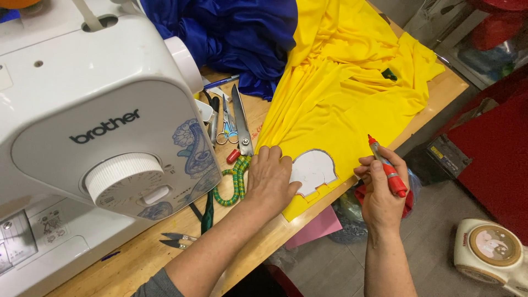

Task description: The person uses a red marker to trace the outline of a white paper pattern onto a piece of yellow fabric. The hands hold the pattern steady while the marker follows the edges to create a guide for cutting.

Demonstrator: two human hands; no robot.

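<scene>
My left hand (271,179) lies flat on the near corner of a yellow cloth (352,82), its fingers pressing the edge of a white paper pattern piece (313,169) that rests on the cloth. An outline runs around the pattern. My right hand (381,190) hovers just off the table's edge, to the right of the pattern, and grips a red marker (388,168) with its tip pointing up.
A white sewing machine (93,115) fills the left. Large scissors (241,124), small scissors (224,125), a green braided cord (236,184) and snips (177,239) lie on the wooden table (143,256). Blue cloth (236,38) is heaped behind. A pink sheet (322,225) hangs below the edge.
</scene>
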